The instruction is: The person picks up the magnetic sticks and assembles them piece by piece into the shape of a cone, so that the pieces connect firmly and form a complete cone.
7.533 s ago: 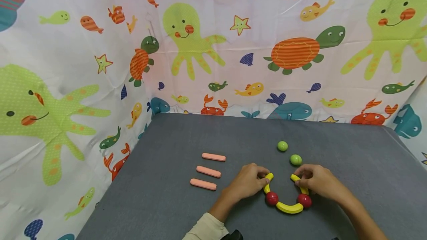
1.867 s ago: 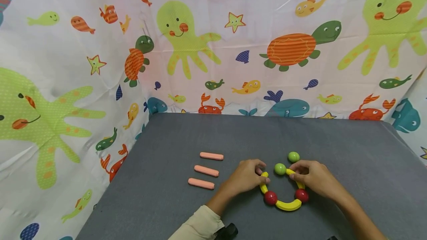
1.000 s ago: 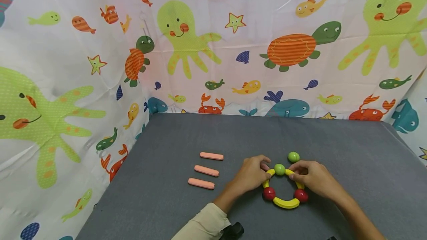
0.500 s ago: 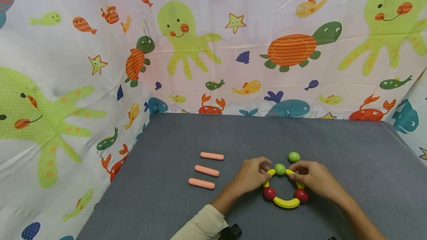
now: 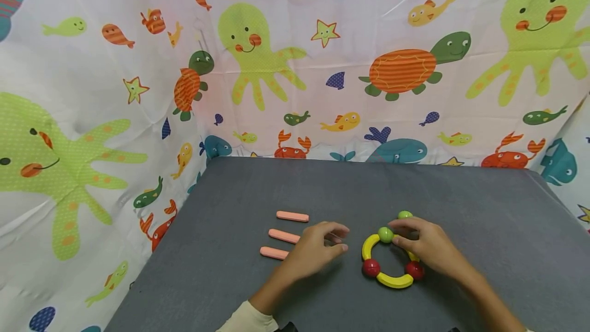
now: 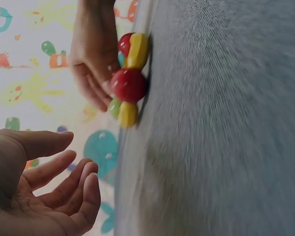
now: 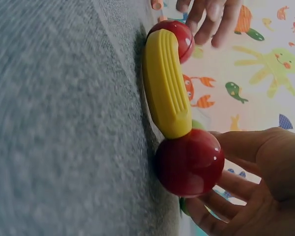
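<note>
A toy ring [image 5: 388,258] lies on the grey table [image 5: 461,193]. It is made of yellow curved pieces, two red balls [image 5: 371,267] and a green ball [image 5: 385,234] at its top. My right hand [image 5: 397,233] grips the ring's right side, thumb and fingers by the green ball. My left hand [image 5: 338,240] hovers left of the ring with relaxed fingers and holds nothing. In the left wrist view its palm [image 6: 44,196] faces up, apart from the ring [image 6: 129,81]. The right wrist view shows a yellow arc [image 7: 164,83] and a red ball [image 7: 189,162] close up.
A loose green ball [image 5: 405,214] sits just behind my right fingers. Three pink sticks [image 5: 284,235] lie in a row left of my left hand. A sea-animal printed cloth [image 5: 295,65] walls the table at the back and sides.
The yellow pieces were closed into a ring with the green ball on top. Since half a second ago my left hand has let go and moved left toward the pink sticks.
</note>
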Available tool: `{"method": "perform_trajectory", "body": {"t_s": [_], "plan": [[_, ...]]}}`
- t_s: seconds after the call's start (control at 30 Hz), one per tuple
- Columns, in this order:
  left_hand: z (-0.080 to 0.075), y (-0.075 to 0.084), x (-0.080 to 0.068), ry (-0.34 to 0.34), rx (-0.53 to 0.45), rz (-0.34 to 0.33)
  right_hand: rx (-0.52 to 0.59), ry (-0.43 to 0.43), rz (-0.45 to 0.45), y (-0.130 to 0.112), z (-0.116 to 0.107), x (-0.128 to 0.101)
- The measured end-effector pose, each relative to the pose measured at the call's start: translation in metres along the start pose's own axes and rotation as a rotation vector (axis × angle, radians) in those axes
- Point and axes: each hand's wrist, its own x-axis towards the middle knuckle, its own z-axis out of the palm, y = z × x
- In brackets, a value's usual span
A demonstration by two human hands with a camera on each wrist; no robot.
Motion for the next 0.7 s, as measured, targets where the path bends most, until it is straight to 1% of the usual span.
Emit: {"method": "perform_trajectory", "body": {"t_s": [0.07,0.17,0.33,0.43,0.5,0.57,0.7], "plan": [[-0.009,-0.001,-0.009,0.025,-0.007,-0.004,0.001,0.001,-0.011,-0.001,0.001,0.001],[-0.021,-0.004,-0.022,0.084,0.033,-0.012,0.016,-0.005,-0.02,-0.003,0.003,0.003],[-0.04,-0.012,-0.042,0.165,0.078,-0.086,0.033,-0.001,-0.037,-0.005,0.008,0.006],[-0.051,-0.019,-0.052,0.182,0.051,-0.129,0.026,0.005,-0.019,-0.006,0.009,0.007],[-0.058,-0.024,-0.059,0.194,0.053,-0.148,0.018,0.004,-0.003,-0.006,0.008,0.006],[-0.064,-0.029,-0.065,0.204,0.069,-0.17,0.014,0.002,0.014,-0.006,0.008,0.006],[-0.074,-0.038,-0.073,0.21,0.157,-0.187,0.011,0.0,0.03,-0.005,0.008,0.005]]}}
